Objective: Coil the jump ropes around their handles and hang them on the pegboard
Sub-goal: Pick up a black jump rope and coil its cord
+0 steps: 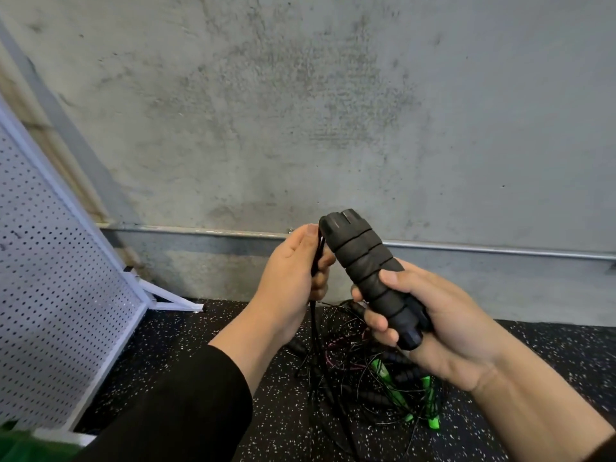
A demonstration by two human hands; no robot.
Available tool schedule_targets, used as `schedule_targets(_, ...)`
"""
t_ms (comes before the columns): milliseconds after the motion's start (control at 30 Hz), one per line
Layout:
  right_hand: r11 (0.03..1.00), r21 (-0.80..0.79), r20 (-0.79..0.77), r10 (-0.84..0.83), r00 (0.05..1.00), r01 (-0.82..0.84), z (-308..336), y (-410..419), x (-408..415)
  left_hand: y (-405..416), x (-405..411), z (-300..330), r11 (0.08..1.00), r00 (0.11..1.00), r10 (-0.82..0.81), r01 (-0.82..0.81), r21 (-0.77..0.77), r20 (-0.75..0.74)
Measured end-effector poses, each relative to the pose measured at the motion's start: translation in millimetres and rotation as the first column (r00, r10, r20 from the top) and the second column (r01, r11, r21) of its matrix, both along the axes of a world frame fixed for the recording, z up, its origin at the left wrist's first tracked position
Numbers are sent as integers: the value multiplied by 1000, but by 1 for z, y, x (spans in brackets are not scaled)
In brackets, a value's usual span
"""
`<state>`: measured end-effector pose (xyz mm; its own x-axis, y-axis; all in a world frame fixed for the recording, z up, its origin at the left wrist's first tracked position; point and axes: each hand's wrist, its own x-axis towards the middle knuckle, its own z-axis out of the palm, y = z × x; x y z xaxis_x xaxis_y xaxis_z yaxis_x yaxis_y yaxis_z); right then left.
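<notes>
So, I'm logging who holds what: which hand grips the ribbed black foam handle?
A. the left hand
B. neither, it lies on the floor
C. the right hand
C: the right hand is wrapped round the ribbed black foam handle, while the left hand pinches the thin black rope.

handle [366,278]: matt black foam, ribbed
rope [315,261]: thin black cord, slightly glossy
pegboard [50,278], left of frame: white painted perforated metal
wall [300,95]: rough grey concrete, mottled
floor [233,345]: black speckled rubber
pipe [500,251]: dull metal
sleeve [186,411]: matt black cloth
</notes>
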<state>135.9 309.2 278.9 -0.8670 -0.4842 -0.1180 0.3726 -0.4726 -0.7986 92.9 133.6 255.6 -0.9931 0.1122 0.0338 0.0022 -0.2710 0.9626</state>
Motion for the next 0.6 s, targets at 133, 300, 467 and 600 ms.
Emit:
schedule_targets(133, 997, 19, -38, -75, 996, 76, 3, -2, -2, 4, 5, 1, 998, 998, -53, 53, -40, -20)
schedule_targets(300, 985, 149, -104, -73, 992, 89, -3, -7, -6, -2, 10, 2, 988, 995, -78, 84, -126, 55)
schedule_targets(467, 908, 357, -189, -160, 969, 220, -9, -17, -8, -14, 10, 1, 957, 987, -80, 115, -264, 139)
schedule_targets(600, 770, 543, -345, -160, 925, 336, -8, -21, -6, -28, 6, 6, 933, 976, -87, 150, -326, 201)
